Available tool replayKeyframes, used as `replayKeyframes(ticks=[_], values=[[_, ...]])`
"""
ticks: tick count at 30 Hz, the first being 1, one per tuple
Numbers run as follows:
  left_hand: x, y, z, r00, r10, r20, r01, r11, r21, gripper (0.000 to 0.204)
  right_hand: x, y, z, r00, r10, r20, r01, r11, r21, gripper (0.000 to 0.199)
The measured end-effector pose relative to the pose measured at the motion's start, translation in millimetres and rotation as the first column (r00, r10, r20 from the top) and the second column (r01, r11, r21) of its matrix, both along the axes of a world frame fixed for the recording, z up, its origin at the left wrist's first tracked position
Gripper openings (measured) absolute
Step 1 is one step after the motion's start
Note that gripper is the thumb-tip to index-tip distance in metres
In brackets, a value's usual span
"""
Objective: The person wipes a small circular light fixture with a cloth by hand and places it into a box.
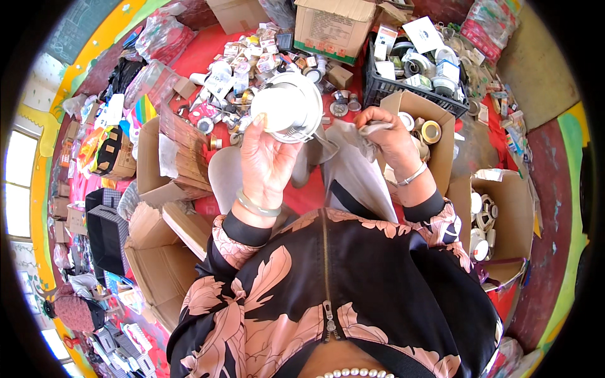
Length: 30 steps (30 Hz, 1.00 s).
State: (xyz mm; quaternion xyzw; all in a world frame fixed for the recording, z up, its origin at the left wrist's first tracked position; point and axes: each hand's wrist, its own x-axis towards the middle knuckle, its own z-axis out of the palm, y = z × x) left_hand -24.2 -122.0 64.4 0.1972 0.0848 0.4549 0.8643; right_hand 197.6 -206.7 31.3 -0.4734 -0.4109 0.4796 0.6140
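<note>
My left hand (270, 160), with a pale bangle at the wrist, holds up a round white downlight (305, 104). Its wide rim and white centre tilt toward me, and the thumb presses on the front. To the right, my right hand (396, 142) pinches a grey cloth (348, 133) between thumb and fingers. The cloth stretches left, close under the downlight; whether it touches the lamp I cannot tell. Beyond both hands, a heap of loose lamps and small boxes (242, 72) covers the red floor covering.
A black crate (378, 88) of lamps stands at far right. Below it are an open carton (444, 116) with lamps and another carton (513, 217) holding white round fittings. Open cartons (148, 157) (157, 258) stand at left, near black bins (108, 233). A large box (334, 28) stands behind the heap.
</note>
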Motion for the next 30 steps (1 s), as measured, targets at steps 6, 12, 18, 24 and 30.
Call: replayKeyframes(ticks=[6,12,18,24,30], values=[[-3.5,5.2,-13.7,0.998,-0.014,0.062,0.014,1.0,-0.007,0.058,-8.3,6.2,4.9,0.923,-0.078,-0.377,0.053,0.996,-0.077,0.012],[-10.1,7.8,-16.5,0.986,-0.095,0.134,0.087,0.994,0.063,0.052,-30.0,1.2,32.9,0.974,0.036,-0.222,-0.026,0.998,0.049,0.028],[-3.1,3.1,-12.8,0.996,-0.08,0.037,0.076,0.992,0.1,0.055,-58.3,7.3,41.5,0.991,-0.096,-0.094,0.103,0.992,0.07,0.012],[-6.7,-3.0,-9.1,0.963,0.034,-0.269,0.018,0.982,0.189,0.067,-62.5,17.9,45.5,0.866,-0.469,0.174,0.437,0.878,0.194,0.01],[1.7,-15.4,-6.5,0.98,0.044,-0.193,0.01,0.963,0.269,0.079,-76.4,17.5,43.5,0.313,-0.706,0.635,0.12,0.693,0.711,0.032]])
